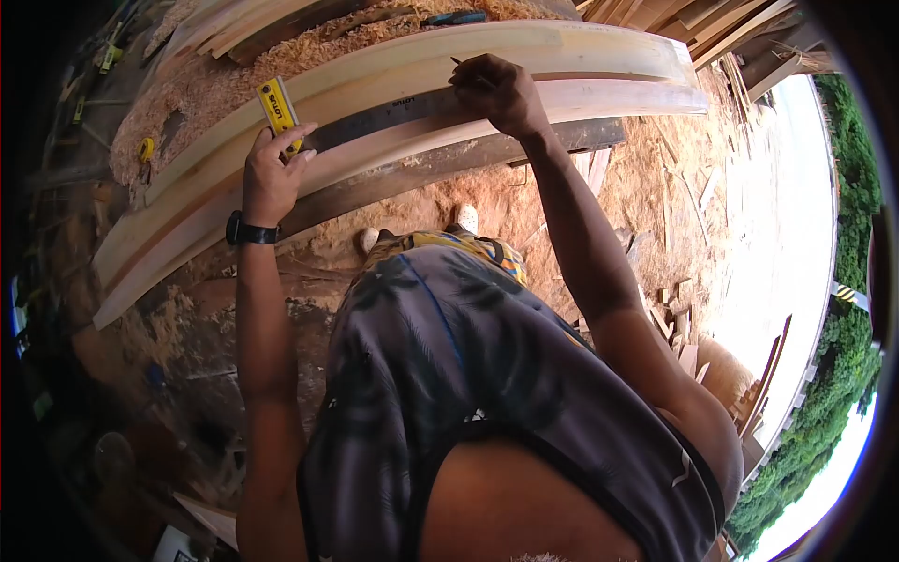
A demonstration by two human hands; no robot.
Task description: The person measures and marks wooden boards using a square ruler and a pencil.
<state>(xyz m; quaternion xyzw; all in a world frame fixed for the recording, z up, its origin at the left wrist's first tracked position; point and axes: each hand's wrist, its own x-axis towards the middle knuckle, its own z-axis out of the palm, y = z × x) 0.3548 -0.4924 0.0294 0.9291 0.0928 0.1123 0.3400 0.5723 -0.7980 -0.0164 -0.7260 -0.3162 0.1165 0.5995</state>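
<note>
My left hand (271, 178) grips a try square by its yellow LOTUS-marked stock (279, 108). The square's dark metal blade (389, 113) lies along a pale wooden board (398, 58), reaching toward my right hand (501, 94). That hand is closed around a thin pencil (456, 61), whose end shows above the knuckles. Its knuckles are close to the blade's far end; whether they touch it is hidden. A second long board (618, 96) runs side by side with the first, nearer to my body.
A dark timber (403, 169) lies beneath the boards. Wood shavings (201, 103) cover the far side, with a yellow tape measure (146, 150) at left. Stacked offcuts (712, 23) stand at upper right. My feet (466, 217) are on sawdust-covered ground.
</note>
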